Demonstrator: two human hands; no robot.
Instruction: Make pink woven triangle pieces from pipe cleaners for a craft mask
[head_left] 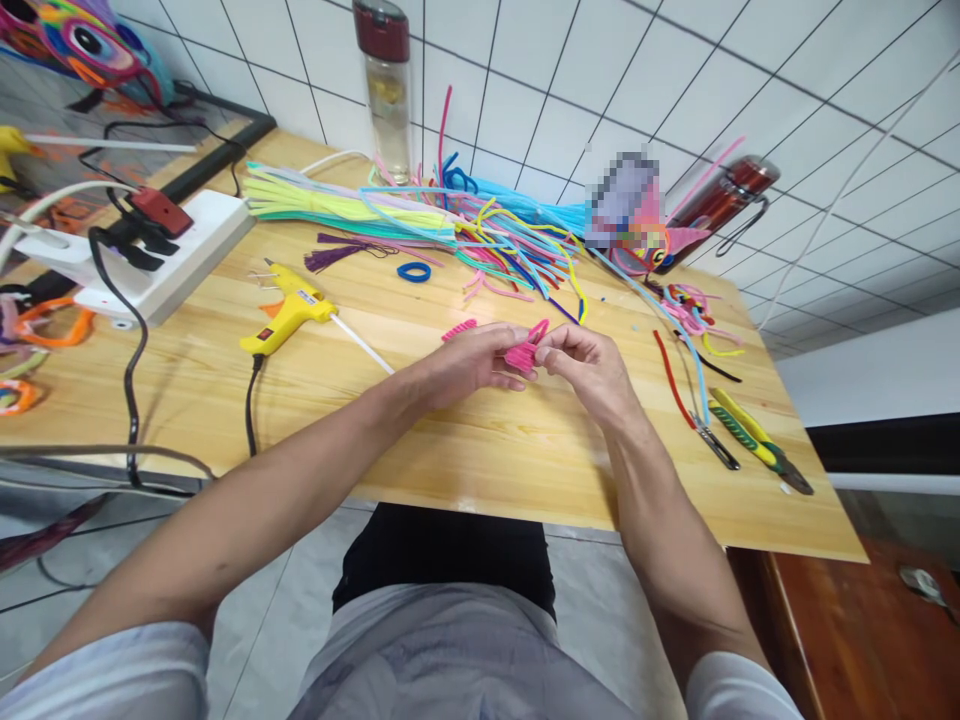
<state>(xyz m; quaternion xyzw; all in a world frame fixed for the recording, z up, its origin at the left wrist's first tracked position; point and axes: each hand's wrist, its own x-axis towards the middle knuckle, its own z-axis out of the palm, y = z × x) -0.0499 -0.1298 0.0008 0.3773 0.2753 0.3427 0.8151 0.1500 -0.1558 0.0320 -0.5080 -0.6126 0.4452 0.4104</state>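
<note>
Between both hands, above the wooden table, is a bright pink piece of bent pipe cleaner with a loop standing up from it. My left hand is closed on its left side, the thumb on top and fingers beneath. Thumb and forefinger of my right hand pinch its right side. Just behind my left hand lies another pink coiled pipe cleaner piece, partly covered. A blue pipe cleaner ring rests farther back.
At left are a yellow glue gun and a white power strip. Bundled pipe cleaners lie along the back beside a clear bottle. Yellow-green pliers and a small metal tool lie at right, near a dark red flask.
</note>
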